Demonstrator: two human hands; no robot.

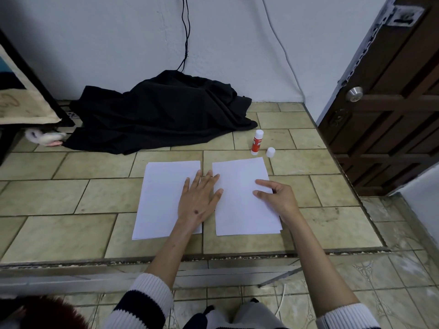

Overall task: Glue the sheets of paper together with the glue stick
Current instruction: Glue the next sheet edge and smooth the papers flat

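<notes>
Left hand: the left hand (198, 198) lies flat with its fingers straight and spread. It presses on the right edge of the left sheet (166, 198), and its fingertips reach over the gap onto the right sheet (240, 198).
Right hand: the right hand (276, 194) rests on the right side of the right sheet. The thumb and first finger point left, a little apart. The other fingers are curled under. It holds nothing.
Sheets: the two white sheets lie side by side on the tiled ledge (71, 198), close but with a thin gap between them. Their long sides run away from the person.
Glue stick: the glue stick (257, 142) stands up just past the far right corner of the right sheet. Its top is bare.
Cap: the cap (270, 152) stands just beside the stick, on its right.
Nearer hand: the right hand is closer to the glue, I think. It would need to reach forward and a bit left.
Far back: a black cloth (164, 110) lies in a heap by the wall.
</notes>
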